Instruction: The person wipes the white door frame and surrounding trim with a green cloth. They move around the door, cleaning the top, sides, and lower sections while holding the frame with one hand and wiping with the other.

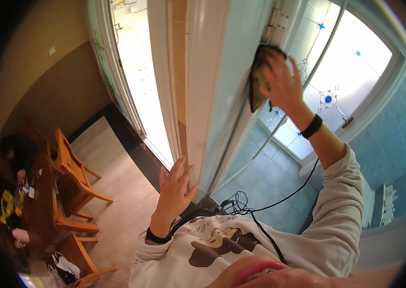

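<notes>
- Nearest the camera, the left hand (176, 185) rests flat, fingers spread and holding nothing, against the white door frame (203, 96), seemingly as a brace.
- Higher on that frame, the right hand (282, 84) presses a dark cloth (258, 77) beside the hinge (276, 19), its grip closed over it.

Two bare hands show: left hand (175, 185) and right hand (281, 81). One dark, olive-tinged cloth (259, 77). Each wrist wears one black band, two in all. Three orange wooden chairs (76, 168) stand by one brown wooden desk (40, 201).
</notes>
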`<state>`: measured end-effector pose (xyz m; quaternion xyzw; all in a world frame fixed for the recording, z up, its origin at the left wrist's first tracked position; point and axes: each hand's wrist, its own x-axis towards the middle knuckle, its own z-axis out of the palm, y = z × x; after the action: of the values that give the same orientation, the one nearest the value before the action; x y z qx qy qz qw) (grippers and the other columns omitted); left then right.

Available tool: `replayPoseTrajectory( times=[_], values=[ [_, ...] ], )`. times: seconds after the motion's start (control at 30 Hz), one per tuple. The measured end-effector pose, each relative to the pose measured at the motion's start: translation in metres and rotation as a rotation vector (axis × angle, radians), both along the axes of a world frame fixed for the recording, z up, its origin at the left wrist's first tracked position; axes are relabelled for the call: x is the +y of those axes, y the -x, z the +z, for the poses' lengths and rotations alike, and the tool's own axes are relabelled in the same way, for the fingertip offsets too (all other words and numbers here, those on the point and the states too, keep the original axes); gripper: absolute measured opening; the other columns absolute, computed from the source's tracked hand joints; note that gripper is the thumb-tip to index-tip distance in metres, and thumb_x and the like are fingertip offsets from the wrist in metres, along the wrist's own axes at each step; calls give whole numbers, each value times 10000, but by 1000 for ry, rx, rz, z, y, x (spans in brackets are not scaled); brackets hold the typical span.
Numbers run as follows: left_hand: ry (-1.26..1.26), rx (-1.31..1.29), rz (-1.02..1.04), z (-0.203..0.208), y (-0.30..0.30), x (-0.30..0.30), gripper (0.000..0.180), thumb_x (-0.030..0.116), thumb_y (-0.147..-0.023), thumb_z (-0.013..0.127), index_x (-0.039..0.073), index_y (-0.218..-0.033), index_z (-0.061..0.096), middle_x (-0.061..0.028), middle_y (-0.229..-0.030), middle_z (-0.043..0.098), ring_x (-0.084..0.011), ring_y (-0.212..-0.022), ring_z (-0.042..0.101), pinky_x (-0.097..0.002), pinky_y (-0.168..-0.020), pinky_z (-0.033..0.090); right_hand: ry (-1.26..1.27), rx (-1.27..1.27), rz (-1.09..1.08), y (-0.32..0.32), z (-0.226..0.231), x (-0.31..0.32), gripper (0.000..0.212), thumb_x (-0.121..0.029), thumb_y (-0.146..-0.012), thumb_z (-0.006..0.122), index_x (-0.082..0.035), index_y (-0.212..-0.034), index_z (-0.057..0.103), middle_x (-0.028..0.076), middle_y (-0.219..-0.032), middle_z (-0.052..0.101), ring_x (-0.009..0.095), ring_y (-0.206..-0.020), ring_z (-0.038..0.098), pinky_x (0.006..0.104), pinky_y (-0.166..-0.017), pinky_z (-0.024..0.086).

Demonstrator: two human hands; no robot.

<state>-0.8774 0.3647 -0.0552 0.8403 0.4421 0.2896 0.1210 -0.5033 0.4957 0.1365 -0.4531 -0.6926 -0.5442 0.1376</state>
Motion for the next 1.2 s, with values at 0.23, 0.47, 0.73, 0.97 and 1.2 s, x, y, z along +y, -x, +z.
replayPoseTrajectory(
  times=[0.23,0.47,0.73,0.97,1.2],
  values=[
    [21,61,-55,1,-3,15,609,261,-892,740,165,-1452,521,-131,-1592,359,-312,-1463,384,-670,-1187,162,261,-114,34,10,-83,-7,473,-483,-793,720,-176,-1149,669,19,-1330,603,191,-1370,463,594,-1225,257],
    [14,78,-35,0,-6,17,627,266,-879,750,157,-1452,521,-138,-1583,364,-310,-1460,387,-652,-1202,141,26,-134,-46,-1,21,12,524,-547,-840,710,-225,-1251,666,-19,-1410,572,135,-1431,405,559,-1259,175],
    [25,58,-45,-13,-12,9,649,269,-874,756,173,-1465,505,-129,-1580,369,-300,-1458,393,-651,-1202,142,-118,-148,-60,17,53,16,459,-466,-834,702,-167,-1180,656,12,-1318,596,170,-1364,462,476,-1263,197],
    [24,56,14,-19,-2,-3,663,279,-879,755,190,-1480,488,-121,-1584,366,-296,-1470,379,-658,-1202,133,95,-159,-32,20,39,8,392,-439,-824,690,-164,-1103,666,12,-1255,615,164,-1305,510,480,-1247,239],
    [30,85,0,-14,-12,-5,632,288,-900,738,186,-1475,498,-119,-1584,369,-297,-1472,375,-660,-1204,129,-121,-140,-28,15,60,23,372,-433,-838,689,-167,-1098,665,12,-1230,607,173,-1322,497,458,-1202,286]
  ],
)
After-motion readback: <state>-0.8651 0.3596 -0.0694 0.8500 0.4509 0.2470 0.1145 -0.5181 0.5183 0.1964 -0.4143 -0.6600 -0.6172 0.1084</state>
